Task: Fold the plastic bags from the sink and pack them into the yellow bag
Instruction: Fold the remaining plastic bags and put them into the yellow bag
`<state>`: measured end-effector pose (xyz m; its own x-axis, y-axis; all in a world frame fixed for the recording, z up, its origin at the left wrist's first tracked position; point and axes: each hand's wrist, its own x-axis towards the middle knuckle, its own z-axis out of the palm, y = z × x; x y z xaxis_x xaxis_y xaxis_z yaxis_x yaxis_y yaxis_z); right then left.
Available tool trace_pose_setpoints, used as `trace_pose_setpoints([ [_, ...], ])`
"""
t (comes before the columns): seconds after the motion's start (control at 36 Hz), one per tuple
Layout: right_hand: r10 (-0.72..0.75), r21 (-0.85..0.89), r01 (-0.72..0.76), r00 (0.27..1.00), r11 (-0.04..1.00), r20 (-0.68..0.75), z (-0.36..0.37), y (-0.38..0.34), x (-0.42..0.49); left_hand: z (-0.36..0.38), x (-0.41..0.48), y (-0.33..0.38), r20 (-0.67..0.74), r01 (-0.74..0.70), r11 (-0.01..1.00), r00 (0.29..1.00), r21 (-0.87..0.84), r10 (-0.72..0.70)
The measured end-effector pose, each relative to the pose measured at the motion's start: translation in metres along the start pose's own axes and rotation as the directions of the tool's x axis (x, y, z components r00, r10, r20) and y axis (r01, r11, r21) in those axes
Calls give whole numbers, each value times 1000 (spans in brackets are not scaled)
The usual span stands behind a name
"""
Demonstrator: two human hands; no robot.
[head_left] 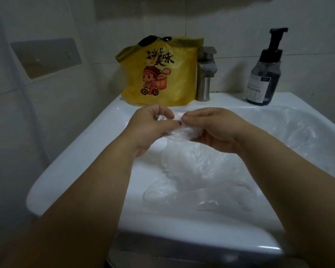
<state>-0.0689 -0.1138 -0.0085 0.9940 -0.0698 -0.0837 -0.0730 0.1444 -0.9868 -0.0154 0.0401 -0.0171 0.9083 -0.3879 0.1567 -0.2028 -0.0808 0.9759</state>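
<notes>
Over the middle of the white sink (pixel 81 151), both hands hold one clear plastic bag (pixel 182 132) that is bunched small. My left hand (pixel 151 126) pinches its left end and my right hand (pixel 215 128) pinches the right end, fingers curled round the film. Below them, more clear plastic bags (pixel 197 176) lie crumpled in the basin. The yellow bag (pixel 161 74), printed with a cartoon delivery rider and black characters, stands upright on the sink's back ledge, just beyond my hands.
A steel tap (pixel 205 74) rises right of the yellow bag. A dark pump soap bottle (pixel 265 72) stands at the back right corner. More clear film (pixel 298 128) drapes the basin's right side. Tiled walls close in behind and to the left.
</notes>
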Motion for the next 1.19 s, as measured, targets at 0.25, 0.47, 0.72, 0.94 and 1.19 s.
trace_pose_setpoints([
  [0.25,-53,-1,54,994,999,-98,-11,-9,-2,-6,0,6,60,73,962,996,-263,-59],
  [0.47,-19,-37,22,998,999,62,-3,-4,-5,-1,-1,6,105,76,955,993,-285,-47],
  [0.72,-67,-90,69,997,994,27,-6,-6,-3,-1,0,0,116,130,983,987,-131,-115],
  [0.94,-97,-128,99,995,987,19,-8,-5,-2,1,-1,0,126,131,984,985,-123,-116],
  [1.19,-181,-401,157,983,902,-21,-14,-2,3,2,0,-6,0,-159,976,987,151,161],
])
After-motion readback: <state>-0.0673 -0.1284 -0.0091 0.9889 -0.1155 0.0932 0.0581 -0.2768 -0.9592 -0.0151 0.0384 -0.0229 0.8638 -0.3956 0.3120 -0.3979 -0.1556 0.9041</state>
